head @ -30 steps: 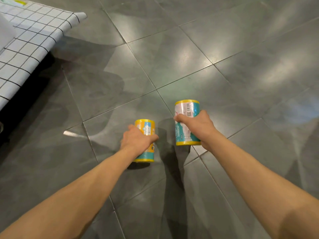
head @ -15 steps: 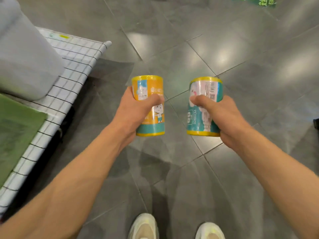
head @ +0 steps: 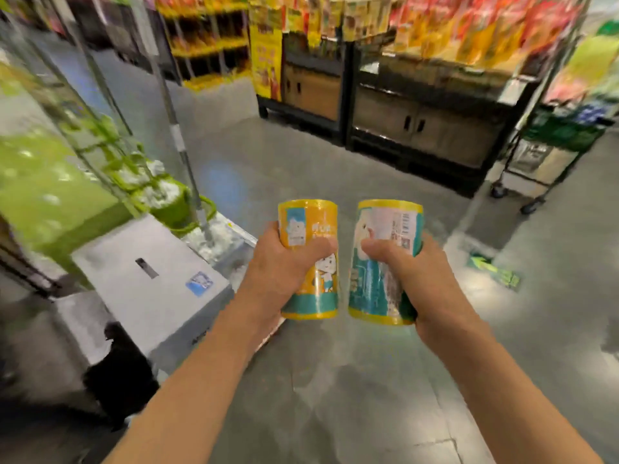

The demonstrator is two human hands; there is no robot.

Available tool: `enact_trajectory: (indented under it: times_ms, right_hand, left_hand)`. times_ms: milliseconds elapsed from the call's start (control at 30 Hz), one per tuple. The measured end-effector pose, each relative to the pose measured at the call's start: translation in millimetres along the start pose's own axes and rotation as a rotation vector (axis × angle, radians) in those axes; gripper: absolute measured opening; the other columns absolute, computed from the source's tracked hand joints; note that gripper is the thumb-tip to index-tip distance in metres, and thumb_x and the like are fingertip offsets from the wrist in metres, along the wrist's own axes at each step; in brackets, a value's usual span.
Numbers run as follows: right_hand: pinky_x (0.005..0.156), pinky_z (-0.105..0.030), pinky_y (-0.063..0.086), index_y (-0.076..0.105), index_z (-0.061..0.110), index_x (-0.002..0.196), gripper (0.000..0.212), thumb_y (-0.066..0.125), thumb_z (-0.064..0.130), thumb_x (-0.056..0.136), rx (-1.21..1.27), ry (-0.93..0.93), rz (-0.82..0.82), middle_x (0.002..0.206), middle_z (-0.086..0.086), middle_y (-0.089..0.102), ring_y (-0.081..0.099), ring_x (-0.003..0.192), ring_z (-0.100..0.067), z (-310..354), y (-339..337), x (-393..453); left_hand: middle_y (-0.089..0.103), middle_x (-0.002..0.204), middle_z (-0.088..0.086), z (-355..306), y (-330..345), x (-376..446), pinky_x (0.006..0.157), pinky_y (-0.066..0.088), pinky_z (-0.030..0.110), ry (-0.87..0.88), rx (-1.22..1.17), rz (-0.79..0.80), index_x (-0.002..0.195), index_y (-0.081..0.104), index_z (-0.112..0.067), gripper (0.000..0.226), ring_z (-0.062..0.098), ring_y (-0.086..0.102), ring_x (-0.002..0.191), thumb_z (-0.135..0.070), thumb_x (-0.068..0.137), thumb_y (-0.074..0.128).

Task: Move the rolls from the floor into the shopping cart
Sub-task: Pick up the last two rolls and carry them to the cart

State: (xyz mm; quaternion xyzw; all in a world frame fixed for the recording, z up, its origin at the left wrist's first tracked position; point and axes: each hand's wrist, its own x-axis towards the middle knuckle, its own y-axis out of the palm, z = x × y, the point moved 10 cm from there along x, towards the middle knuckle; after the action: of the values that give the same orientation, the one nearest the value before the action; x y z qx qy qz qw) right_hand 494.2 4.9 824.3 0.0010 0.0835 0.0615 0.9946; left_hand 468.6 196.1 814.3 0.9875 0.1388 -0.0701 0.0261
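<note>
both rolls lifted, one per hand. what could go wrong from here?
1. The left hand grips the orange roll and the right hand the teal roll, both in glossy wrap; either could slip.
2. The rolls are nearly touching, so they might knock together.
3. The view is motion-blurred and no cart basket is clearly visible; the grey box sits close on the left, so a swing that way could clip it.

no wording can be read. the orange roll carries blurred print and a cartoon figure, the teal roll a barcode and a blurred label. a green arrow sign lies on the floor.
</note>
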Motion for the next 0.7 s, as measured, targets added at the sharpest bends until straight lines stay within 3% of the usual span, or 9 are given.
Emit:
enact_trajectory:
  times_ms: [100,267,367,467,600,700]
  right_hand:
    - [0.075,-0.048,0.064,0.066,0.016,0.112,0.047,0.086,0.028,0.071,-0.019,-0.061,0.113,0.100,-0.013,0.077,0.077,0.086,-0.027,84.2,40.6,-28.7]
    - [0.079,-0.050,0.064,0.061,0.020,0.120,0.041,0.078,0.023,0.083,-0.028,-0.141,0.410,0.104,-0.007,0.077,0.078,0.088,-0.026,162.3,110.0,-92.2]
    - [0.080,-0.052,0.063,0.063,0.018,0.118,0.037,0.075,0.019,0.084,-0.034,-0.167,0.575,0.102,-0.009,0.078,0.077,0.089,-0.029,181.7,160.0,-138.9]
    - [0.080,-0.054,0.063,0.066,0.014,0.116,0.034,0.077,0.016,0.083,-0.066,-0.184,0.723,0.100,-0.014,0.078,0.077,0.087,-0.031,185.8,216.9,-193.9]
    - [0.078,-0.057,0.062,0.068,0.018,0.111,0.046,0.083,0.028,0.069,-0.100,-0.226,0.914,0.097,-0.012,0.077,0.076,0.085,-0.032,179.9,289.7,-283.3]
    - [0.074,-0.051,0.064,0.064,0.018,0.115,0.039,0.082,0.021,0.080,-0.103,-0.238,1.049,0.100,-0.011,0.076,0.077,0.082,-0.027,172.1,341.0,-354.9]
  left_hand:
    - [0.076,0.101,0.007,-89.1,-30.9,-42.9,0.082,0.061,0.054,0.081,0.029,-0.114,0.113,0.064,-0.018,0.074,0.028,0.075,0.091,-0.047,0.048,0.084]
    - [0.075,0.102,-0.001,-173.8,-96.7,-135.3,0.082,0.062,0.045,0.180,0.041,-0.308,0.114,0.061,-0.027,0.047,0.018,0.075,0.090,-0.032,0.075,0.086]
    - [0.076,0.102,0.001,-198.2,-144.0,-204.7,0.083,0.062,0.046,0.250,0.069,-0.435,0.117,0.061,-0.023,0.050,0.019,0.075,0.090,-0.029,0.075,0.087]
    - [0.076,0.104,0.001,-208.6,-203.4,-287.8,0.087,0.060,0.050,0.248,0.088,-0.637,0.116,0.062,-0.024,0.060,0.022,0.074,0.095,-0.040,0.065,0.089]
    - [0.075,0.104,-0.001,-207.2,-279.1,-404.6,0.086,0.060,0.045,0.235,0.057,-0.884,0.109,0.060,-0.029,0.043,0.022,0.073,0.095,-0.028,0.076,0.088]
    - [0.072,0.103,-0.005,-205.5,-320.4,-491.1,0.078,0.060,0.036,0.250,0.081,-1.015,0.109,0.055,-0.032,0.040,0.015,0.071,0.092,-0.028,0.081,0.084]
